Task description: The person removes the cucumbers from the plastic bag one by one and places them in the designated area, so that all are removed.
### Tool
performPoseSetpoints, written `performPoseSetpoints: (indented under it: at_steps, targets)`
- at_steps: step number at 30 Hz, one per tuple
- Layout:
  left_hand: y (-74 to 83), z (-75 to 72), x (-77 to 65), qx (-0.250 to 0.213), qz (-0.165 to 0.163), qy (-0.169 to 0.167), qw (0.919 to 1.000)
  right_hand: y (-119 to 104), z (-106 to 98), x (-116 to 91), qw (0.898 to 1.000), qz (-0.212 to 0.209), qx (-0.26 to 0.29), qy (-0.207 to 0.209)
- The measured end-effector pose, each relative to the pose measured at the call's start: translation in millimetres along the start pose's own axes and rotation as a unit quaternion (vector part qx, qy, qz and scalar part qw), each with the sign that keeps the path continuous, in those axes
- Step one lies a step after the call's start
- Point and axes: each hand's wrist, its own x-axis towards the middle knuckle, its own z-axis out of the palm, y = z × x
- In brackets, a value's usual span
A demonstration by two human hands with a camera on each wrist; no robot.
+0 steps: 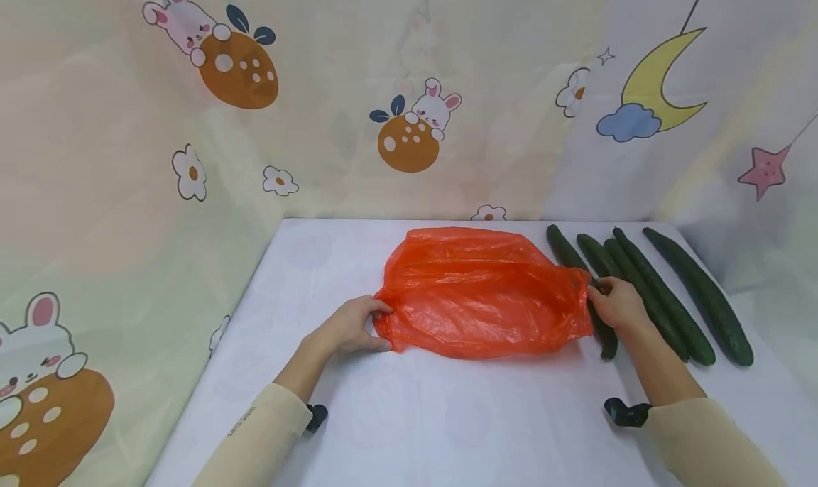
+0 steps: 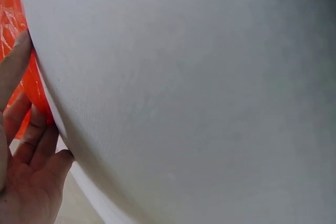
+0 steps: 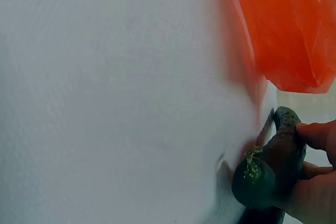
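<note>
A red plastic bag point(image 1: 479, 295) lies spread on the white table. My left hand point(image 1: 354, 324) is at its left end, thumb and fingers apart, touching the film. In the left wrist view, that hand's spread fingers point(image 2: 39, 140) rest along the bag's edge point(image 2: 37, 85). My right hand point(image 1: 620, 304) is by the bag's right end, over the leftmost cucumber point(image 1: 601, 331). The right wrist view shows thumb and fingers around a dark green cucumber point(image 3: 278, 158), with the bag point(image 3: 294, 30) above it.
Several more cucumbers lie side by side at the right of the table point(image 1: 447, 416), the outermost cucumber point(image 1: 703, 295) near its edge. A patterned cloth point(image 1: 332, 61) hangs behind and at the sides.
</note>
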Motion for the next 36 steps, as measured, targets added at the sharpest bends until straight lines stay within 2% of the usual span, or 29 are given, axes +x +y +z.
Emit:
performPoseSetpoints:
  at_steps: [9, 16, 23, 30, 36]
  targets:
    - [4.4, 4.5, -2.9, -0.006, -0.007, -0.024, 0.9997, 12, 13, -1, 0.999, 0.027, -0.034, 0.030]
    - [6.1, 2.1, 0.2, 0.006, 0.006, -0.013, 0.9999, 3, 8, 2, 0.995, -0.023, -0.053, 0.085]
    - [4.6, 0.2, 2.8, 0.002, 0.003, -0.006, 1.0000, 0, 6, 0, 0.992, -0.039, -0.042, 0.111]
    - [2.6, -1.0, 1.4, 0.006, 0.012, -0.004, 0.9999, 3, 7, 2, 0.992, -0.044, -0.037, 0.115]
    - [-1.2, 0.0, 0.2, 0.013, 0.020, 0.001, 0.9997, 6, 9, 0, 0.990, -0.067, -0.039, 0.114]
